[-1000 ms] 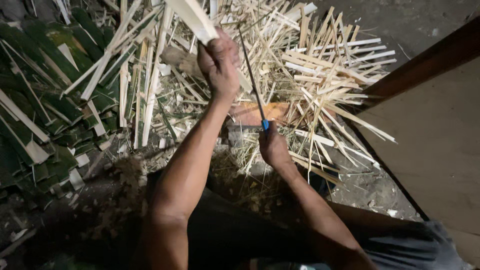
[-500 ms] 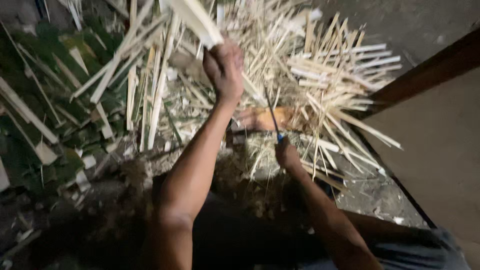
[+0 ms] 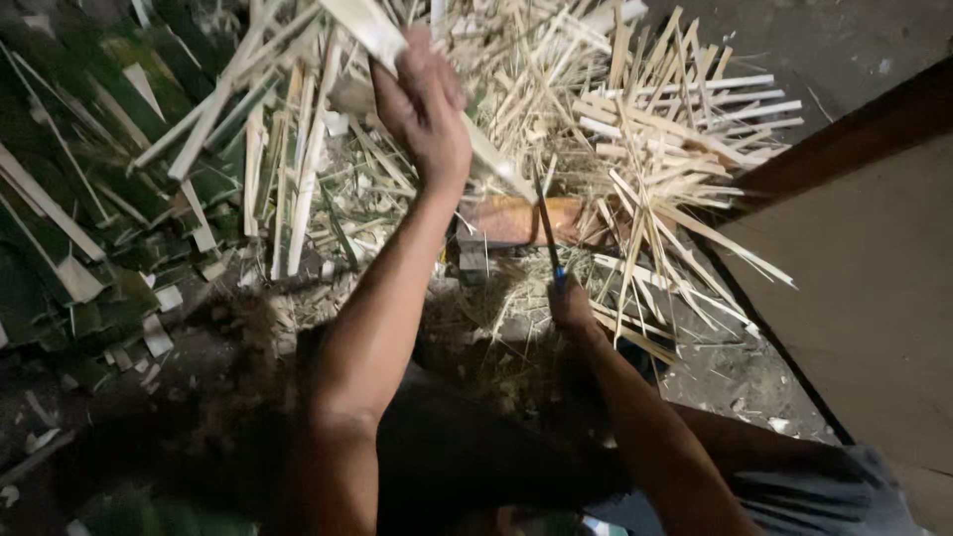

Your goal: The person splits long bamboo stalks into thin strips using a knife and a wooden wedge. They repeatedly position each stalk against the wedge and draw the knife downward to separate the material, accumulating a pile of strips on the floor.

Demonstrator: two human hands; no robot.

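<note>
Gripping the blue-ended handle of a thin dark knife (image 3: 547, 230), my right hand (image 3: 571, 306) sits nearest to me, fingers closed tight around it, the blade rising away toward the far side. Just past its tip lies an orange-brown block (image 3: 521, 220) among shavings. Farther out and to the left, my left hand (image 3: 425, 109) is clamped around a pale bamboo strip (image 3: 369, 28): flat, cream-coloured, broad at its far left end, running slanted down to the right under my fingers to meet the blade. Beyond and to the right spreads a heap of split pale slivers (image 3: 655, 149); on the far left lie green-skinned strips (image 3: 69, 189).
</note>
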